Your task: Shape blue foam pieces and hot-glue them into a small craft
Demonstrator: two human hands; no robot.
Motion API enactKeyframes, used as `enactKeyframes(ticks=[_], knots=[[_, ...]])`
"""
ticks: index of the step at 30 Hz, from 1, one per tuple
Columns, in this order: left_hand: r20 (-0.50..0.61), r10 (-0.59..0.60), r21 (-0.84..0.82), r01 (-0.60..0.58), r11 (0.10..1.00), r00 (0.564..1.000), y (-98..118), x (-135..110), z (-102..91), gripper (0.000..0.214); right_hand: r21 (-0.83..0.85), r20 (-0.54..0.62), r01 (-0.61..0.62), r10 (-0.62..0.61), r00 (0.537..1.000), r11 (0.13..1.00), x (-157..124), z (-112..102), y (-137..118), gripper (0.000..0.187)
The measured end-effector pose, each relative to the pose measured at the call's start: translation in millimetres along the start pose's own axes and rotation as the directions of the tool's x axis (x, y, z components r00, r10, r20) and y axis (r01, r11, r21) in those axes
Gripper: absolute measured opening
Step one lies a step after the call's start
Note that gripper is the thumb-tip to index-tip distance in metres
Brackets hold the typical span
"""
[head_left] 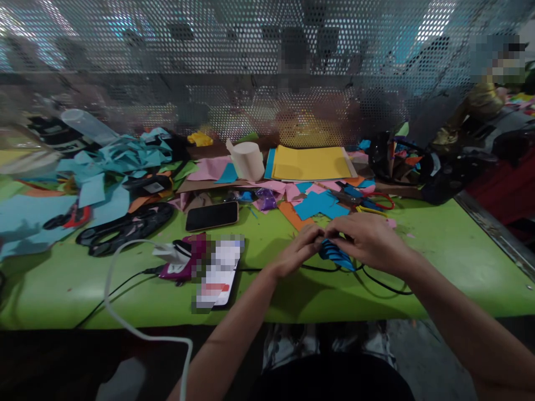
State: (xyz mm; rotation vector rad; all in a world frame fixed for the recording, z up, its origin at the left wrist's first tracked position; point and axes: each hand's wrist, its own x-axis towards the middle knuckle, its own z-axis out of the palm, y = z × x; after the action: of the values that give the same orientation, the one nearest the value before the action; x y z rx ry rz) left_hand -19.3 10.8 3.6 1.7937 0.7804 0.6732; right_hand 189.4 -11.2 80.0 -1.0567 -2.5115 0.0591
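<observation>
Both of my hands meet over the green table (438,267), just above its front edge. My left hand (297,252) pinches the left end of a small folded blue paper piece (336,255). My right hand (368,238) curls over the same piece from the right, fingers closed on it. The blue paper looks pleated and hangs a little below my fingers. A thin black cable (376,278) runs on the table under my hands.
Two phones (212,215) lie left of my hands, the nearer one (219,275) plugged into a purple charger (184,262). Black scissors (125,228), a tape roll (247,160), yellow sheets (311,162) and several coloured paper scraps cover the far side. A perforated screen stands behind.
</observation>
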Motion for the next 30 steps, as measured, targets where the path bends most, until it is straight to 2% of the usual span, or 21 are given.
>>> enactKeyframes(ticks=[9, 25, 30], knots=[[0.003, 0.021, -0.014, -0.021, 1.0, 1.0, 9, -1, -0.7, 0.032, -0.087, 0.028, 0.077, -0.075, 0.997, 0.993, -1, -2, -3, 0.008], [-0.006, 0.052, -0.057, -0.052, 0.997, 0.999, 13, 0, -0.9, 0.028, -0.024, 0.018, 0.046, -0.046, 0.999, 0.999, -1, -8, -6, 0.014], [-0.002, 0.034, -0.053, -0.034, 0.998, 0.999, 16, 0, -1.3, 0.028, -0.015, 0.023, 0.074, -0.073, 0.997, 0.997, -1, -9, -9, 0.014]])
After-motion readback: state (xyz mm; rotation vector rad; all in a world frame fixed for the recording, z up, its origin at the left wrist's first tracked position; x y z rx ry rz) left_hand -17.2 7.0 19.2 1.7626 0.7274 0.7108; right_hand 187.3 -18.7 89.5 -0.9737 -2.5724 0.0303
